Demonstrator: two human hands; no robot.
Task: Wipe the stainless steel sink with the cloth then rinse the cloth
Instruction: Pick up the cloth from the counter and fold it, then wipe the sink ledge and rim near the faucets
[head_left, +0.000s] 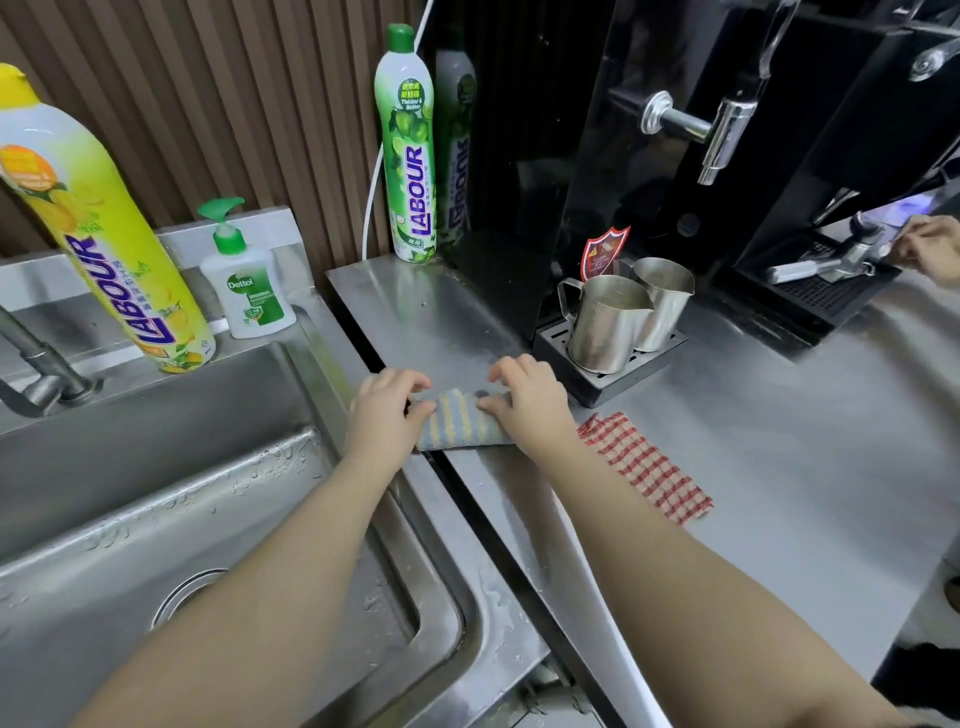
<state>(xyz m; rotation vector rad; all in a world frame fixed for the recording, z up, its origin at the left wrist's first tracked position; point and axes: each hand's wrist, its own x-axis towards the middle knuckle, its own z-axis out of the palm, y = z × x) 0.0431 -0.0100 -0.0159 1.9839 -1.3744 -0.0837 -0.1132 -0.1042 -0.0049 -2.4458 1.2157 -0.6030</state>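
A folded cloth with blue, yellow and white stripes lies on the steel counter, right at the edge beside the sink. My left hand grips its left end. Its right end sits under my right hand, fingers curled over the top. The stainless steel sink fills the lower left, its basin wet with droplets and its drain partly hidden by my left forearm. The tap stands at the far left.
A yellow Labour bottle and a Dettol pump bottle stand behind the sink. A green Labour bottle is at the wall. Two steel jugs sit on a drip tray. A red checked cloth lies right. Another person's hand works at the coffee machine.
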